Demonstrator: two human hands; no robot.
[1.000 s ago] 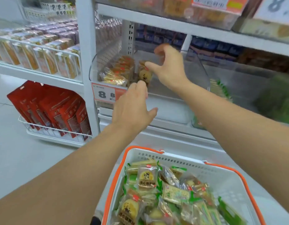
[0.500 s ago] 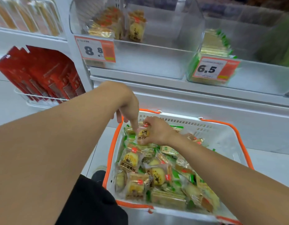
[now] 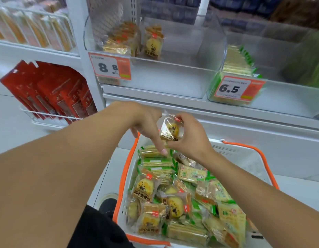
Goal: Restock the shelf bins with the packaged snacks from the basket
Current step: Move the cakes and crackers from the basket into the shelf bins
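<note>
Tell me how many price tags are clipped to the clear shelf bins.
2. An orange-and-white price tag reading 8.8 sits on the left clear plastic bin; another reading 6.5 sits on the right bin. More may lie outside the view.

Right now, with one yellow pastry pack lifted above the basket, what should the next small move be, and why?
Probably carry the pastry pack, pinched in the right hand, up to the clear bin tagged 8.8. The same yellow pastries already stand there, with bare floor beside them. The left hand looks empty.

Bright, even store light; wide-angle edge warp, blurred upper right corner.
</note>
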